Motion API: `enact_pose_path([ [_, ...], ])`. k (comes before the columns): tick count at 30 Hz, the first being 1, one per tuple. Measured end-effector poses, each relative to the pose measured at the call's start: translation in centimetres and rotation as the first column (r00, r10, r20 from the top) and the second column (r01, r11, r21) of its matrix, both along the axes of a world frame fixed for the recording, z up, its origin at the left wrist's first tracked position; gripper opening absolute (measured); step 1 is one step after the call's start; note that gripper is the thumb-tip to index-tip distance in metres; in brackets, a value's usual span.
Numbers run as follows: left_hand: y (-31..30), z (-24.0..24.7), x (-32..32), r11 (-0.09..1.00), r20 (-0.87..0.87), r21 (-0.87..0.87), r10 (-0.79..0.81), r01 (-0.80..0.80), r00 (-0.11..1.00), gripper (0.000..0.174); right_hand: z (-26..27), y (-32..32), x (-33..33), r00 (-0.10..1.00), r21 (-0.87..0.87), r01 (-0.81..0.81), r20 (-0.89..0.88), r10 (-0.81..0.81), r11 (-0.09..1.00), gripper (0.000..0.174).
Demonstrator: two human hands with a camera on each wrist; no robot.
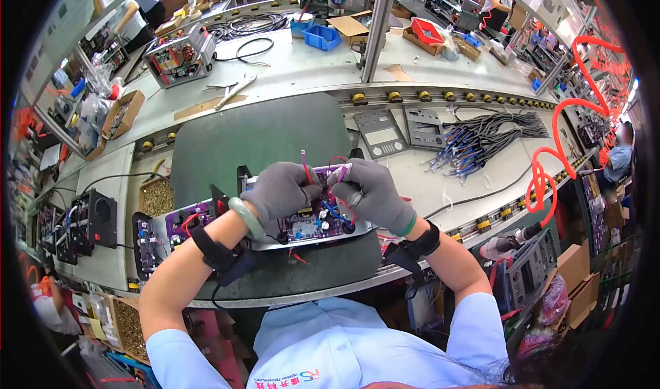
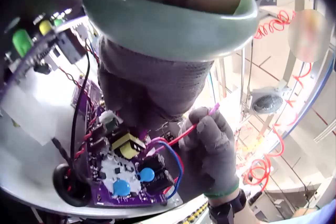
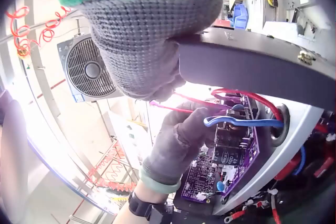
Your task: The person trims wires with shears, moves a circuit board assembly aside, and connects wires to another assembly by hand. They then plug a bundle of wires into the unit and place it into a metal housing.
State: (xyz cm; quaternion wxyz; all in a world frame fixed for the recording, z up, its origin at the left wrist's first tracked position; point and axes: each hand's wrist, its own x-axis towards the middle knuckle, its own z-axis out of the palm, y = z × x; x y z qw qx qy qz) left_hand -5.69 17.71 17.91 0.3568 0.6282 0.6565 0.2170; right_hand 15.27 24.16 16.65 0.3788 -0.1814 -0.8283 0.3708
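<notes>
Both hands wear grey gloves and meet over a purple circuit board in a metal housing. My left hand curls its fingers at the board's upper side and pinches a red wire, whose purple-sleeved end stands up from the fingertips. Opposite it, my right hand pinches another red wire with a purple tip. A blue wire loops out of a round grommet beside the board. Blue disc components and a yellow transformer sit below the hands. The left fingertips are hidden in the left wrist view.
A second purple board lies left on the green mat. Grey front panels and a bundle of black cables lie to the right. A coiled red hose hangs at the right. Rollers line the back.
</notes>
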Motion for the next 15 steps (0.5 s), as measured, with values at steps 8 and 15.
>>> enact_pose_path([
  [8,-0.1,-0.5,1.0,0.939,-0.326,0.264,-0.128,0.220,0.937,0.019,-0.4,0.0,-0.3,0.999,-0.007,0.025,-0.035,-0.025,1.000,0.013],
  [15,-0.1,-0.1,0.9,0.887,-0.467,0.279,-0.208,0.367,0.859,0.012,-0.9,0.2,-0.4,0.999,0.102,0.042,-0.020,-0.040,0.994,0.014],
])
